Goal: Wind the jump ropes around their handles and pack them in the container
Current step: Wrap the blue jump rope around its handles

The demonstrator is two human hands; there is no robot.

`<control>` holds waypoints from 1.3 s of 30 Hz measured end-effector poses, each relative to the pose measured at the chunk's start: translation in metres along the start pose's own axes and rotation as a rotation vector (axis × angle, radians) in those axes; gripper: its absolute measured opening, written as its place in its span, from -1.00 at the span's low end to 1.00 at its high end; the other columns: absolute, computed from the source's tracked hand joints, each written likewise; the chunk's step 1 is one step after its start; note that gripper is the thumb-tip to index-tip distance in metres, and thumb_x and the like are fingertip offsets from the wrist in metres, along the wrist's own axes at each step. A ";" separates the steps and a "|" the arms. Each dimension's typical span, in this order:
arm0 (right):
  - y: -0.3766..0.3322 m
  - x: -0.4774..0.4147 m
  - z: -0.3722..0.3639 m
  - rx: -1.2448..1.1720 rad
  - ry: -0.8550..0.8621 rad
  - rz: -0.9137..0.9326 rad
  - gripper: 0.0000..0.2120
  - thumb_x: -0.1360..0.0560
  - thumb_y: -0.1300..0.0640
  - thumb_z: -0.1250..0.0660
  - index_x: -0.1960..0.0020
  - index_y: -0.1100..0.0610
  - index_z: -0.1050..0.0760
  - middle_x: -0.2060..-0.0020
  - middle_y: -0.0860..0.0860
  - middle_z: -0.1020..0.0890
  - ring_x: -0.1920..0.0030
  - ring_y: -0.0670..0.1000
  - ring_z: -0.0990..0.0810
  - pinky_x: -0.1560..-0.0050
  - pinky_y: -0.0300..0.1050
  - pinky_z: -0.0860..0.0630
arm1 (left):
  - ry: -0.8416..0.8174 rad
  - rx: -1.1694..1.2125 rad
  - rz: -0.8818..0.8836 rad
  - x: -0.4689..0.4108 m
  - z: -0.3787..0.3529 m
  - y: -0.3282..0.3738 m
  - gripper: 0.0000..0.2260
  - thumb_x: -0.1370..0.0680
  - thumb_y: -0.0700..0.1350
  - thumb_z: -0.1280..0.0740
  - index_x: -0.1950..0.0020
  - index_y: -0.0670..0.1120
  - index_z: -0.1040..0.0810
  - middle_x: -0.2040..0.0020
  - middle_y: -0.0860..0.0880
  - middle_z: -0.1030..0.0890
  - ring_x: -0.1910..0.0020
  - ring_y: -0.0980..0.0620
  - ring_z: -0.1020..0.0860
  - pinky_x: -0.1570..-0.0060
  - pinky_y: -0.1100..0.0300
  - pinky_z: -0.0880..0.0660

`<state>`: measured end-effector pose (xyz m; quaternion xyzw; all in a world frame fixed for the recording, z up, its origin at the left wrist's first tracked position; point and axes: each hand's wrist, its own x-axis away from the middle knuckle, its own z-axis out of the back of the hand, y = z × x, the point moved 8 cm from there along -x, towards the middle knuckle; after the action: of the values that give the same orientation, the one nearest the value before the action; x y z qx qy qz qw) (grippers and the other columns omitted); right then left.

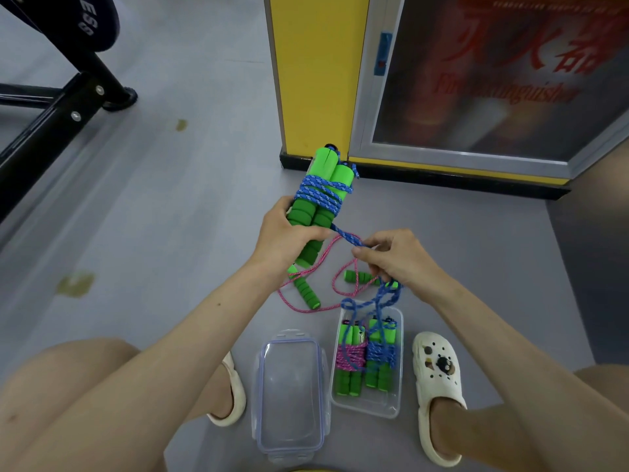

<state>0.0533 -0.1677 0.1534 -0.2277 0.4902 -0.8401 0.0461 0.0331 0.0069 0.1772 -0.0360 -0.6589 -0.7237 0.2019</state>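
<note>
My left hand (284,233) grips a pair of green foam handles (320,192) held side by side, with blue rope (321,192) wound several turns around their middle. My right hand (398,257) pinches the loose blue rope, which hangs down in loops over the container. A clear plastic container (396,408) on the floor holds two wound bundles, one pink (350,357) and one blue (381,354). An unwound pink rope (306,306) with green handles (308,292) lies on the floor below my hands.
The container's clear lid (289,390) lies to its left, between my feet in white clogs (439,386). A yellow pillar (316,73) and a fire extinguisher cabinet (493,80) stand ahead. Black gym equipment legs (61,110) are at the far left.
</note>
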 end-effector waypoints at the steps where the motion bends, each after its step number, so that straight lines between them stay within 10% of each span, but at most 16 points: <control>1: 0.003 -0.001 -0.002 0.013 -0.021 -0.015 -0.87 -0.50 0.11 -0.38 0.22 0.09 -0.57 0.52 0.03 -0.52 0.62 -0.15 -0.37 0.53 -0.33 -0.32 | 0.013 -0.006 -0.009 -0.001 0.002 0.000 -0.58 -0.34 -0.31 -0.51 -0.08 0.00 -0.46 0.14 0.00 -0.59 0.25 0.07 -0.58 0.31 0.23 -0.58; 13: 0.039 0.003 -0.004 0.934 -0.128 -0.100 -0.74 -0.48 0.31 -0.22 -0.11 0.08 -0.49 -0.01 0.07 -0.61 -0.02 0.11 -0.58 0.01 -0.10 -0.46 | 0.086 0.010 0.026 -0.002 0.034 0.001 -0.54 -0.35 -0.33 -0.51 -0.16 -0.04 -0.46 0.12 0.03 -0.60 0.21 0.10 -0.59 0.32 0.27 -0.51; 19: 0.005 0.008 -0.032 -0.015 -0.186 -0.009 -0.77 -0.45 0.27 -0.40 -0.09 0.14 -0.49 0.13 0.15 -0.64 0.13 0.09 -0.60 0.02 -0.07 -0.51 | -0.080 0.077 0.128 0.007 0.003 -0.011 -0.58 -0.35 -0.34 -0.50 -0.13 -0.05 -0.52 0.15 0.00 -0.63 0.26 0.07 -0.61 0.36 0.24 -0.53; 27: -0.009 -0.001 -0.005 0.117 0.272 0.184 -0.92 -0.50 0.14 -0.36 0.12 0.15 -0.53 0.29 0.04 -0.56 0.25 0.07 -0.53 0.24 -0.12 -0.41 | -0.117 0.002 0.095 0.009 -0.005 -0.007 -0.63 -0.35 -0.33 -0.50 -0.07 -0.05 -0.51 0.15 -0.01 -0.62 0.24 0.07 -0.60 0.37 0.29 -0.54; 33: 0.006 -0.001 -0.011 -0.169 0.140 -0.014 -0.87 -0.56 0.23 -0.28 0.12 0.22 -0.56 0.37 0.12 -0.55 0.50 -0.11 -0.50 0.39 -0.26 -0.46 | -0.154 -0.020 0.022 0.012 -0.009 -0.003 -0.63 -0.34 -0.35 -0.51 0.00 0.01 -0.52 0.16 0.00 -0.62 0.27 0.14 -0.59 0.32 0.33 -0.55; 39: 0.003 0.003 -0.007 0.178 0.139 0.051 -0.82 -0.55 0.38 -0.16 0.08 0.14 -0.44 0.20 0.15 -0.58 0.45 -0.08 -0.60 0.39 -0.18 -0.55 | -0.057 0.038 0.006 0.007 0.004 0.005 -0.56 -0.34 -0.35 -0.50 -0.14 -0.05 -0.52 0.15 0.01 -0.63 0.25 0.11 -0.60 0.34 0.28 -0.55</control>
<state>0.0476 -0.1649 0.1487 -0.1516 0.4212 -0.8926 0.0533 0.0273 0.0091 0.1849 -0.0550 -0.6779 -0.7091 0.1859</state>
